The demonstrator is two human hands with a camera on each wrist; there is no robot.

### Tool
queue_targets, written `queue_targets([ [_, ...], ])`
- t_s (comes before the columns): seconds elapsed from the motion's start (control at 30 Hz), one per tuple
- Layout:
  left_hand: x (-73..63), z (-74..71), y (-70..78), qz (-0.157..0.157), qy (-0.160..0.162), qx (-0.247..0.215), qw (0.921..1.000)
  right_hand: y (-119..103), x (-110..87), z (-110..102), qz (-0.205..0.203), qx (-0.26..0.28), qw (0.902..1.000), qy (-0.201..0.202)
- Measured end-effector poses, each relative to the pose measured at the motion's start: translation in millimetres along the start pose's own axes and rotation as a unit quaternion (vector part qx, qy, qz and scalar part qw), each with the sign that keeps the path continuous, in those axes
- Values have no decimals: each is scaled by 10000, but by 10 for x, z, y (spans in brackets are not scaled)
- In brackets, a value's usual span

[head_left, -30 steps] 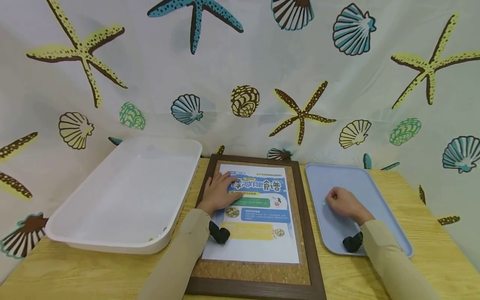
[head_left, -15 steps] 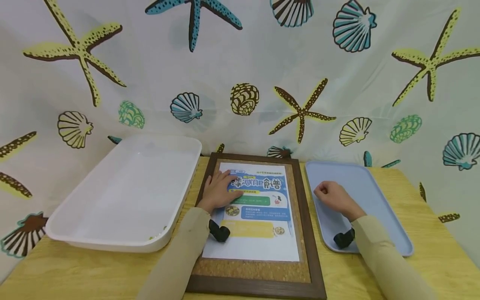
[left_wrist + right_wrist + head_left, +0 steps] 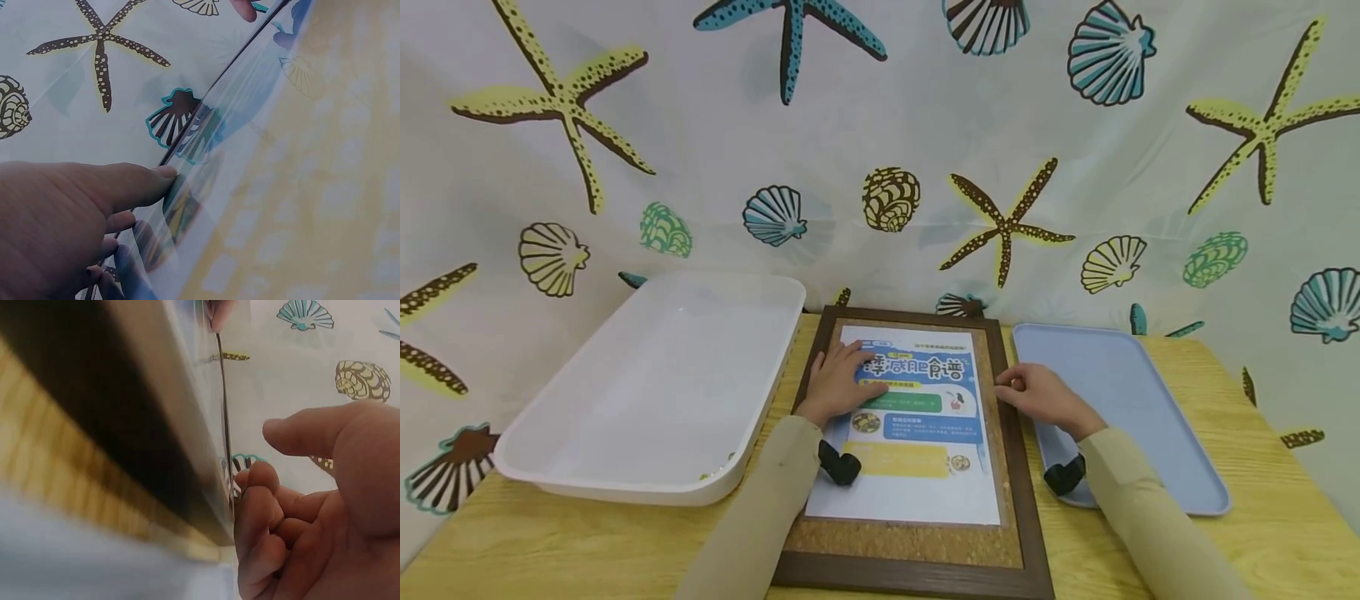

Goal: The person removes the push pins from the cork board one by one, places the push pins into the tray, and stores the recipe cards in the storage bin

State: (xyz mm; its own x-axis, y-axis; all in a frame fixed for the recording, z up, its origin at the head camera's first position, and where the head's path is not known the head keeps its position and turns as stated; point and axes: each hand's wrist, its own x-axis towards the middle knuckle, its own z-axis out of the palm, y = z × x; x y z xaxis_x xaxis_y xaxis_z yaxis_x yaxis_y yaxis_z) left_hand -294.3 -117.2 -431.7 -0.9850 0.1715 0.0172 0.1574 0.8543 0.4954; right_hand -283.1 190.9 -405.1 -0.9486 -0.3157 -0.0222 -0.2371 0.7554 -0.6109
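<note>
My left hand (image 3: 837,387) rests spread on a glossy printed sheet (image 3: 917,504), whose lettering is Chinese, on a cork board (image 3: 887,542) with a dark brown frame. In the left wrist view its thumb (image 3: 140,184) lies along the shiny sheet. Over the board's right frame edge is my right hand (image 3: 1045,396), fingers curled and fingertips close over the cork beside the sheet. The right wrist view has the thumb (image 3: 294,431) apart from the curled fingers (image 3: 256,519); I cannot tell whether something tiny sits between them.
On the left stands a large white basin (image 3: 625,493) with small yellow-green bits at its near corner. A shallow light-blue tray (image 3: 1120,375) lies right of the board. All stand on a wooden table (image 3: 587,542), before a shell-patterned curtain (image 3: 865,108).
My right hand has moved left from the blue tray to the board's right edge. A tiny pale thing at its fingertips over the tray no longer shows. My left hand stays put.
</note>
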Motion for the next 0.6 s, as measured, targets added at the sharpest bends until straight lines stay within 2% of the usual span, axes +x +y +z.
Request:
queue_targets([
  [0.07,-2,3,-4,1,35,-74,10000,-40,16,17,2,0,9999,-150],
  [0.27,-5,20,-25,-1,150,-232,9996,-175,54,58,351,153,9972,-638],
  [0.43,-9,17,-24,-1,218,-302,9993,-237,93,102,473,27,9975,-521],
  [0.6,-19,-1,-2,-10,228,-354,9991,-232,131,157,767,327,9958,-378],
])
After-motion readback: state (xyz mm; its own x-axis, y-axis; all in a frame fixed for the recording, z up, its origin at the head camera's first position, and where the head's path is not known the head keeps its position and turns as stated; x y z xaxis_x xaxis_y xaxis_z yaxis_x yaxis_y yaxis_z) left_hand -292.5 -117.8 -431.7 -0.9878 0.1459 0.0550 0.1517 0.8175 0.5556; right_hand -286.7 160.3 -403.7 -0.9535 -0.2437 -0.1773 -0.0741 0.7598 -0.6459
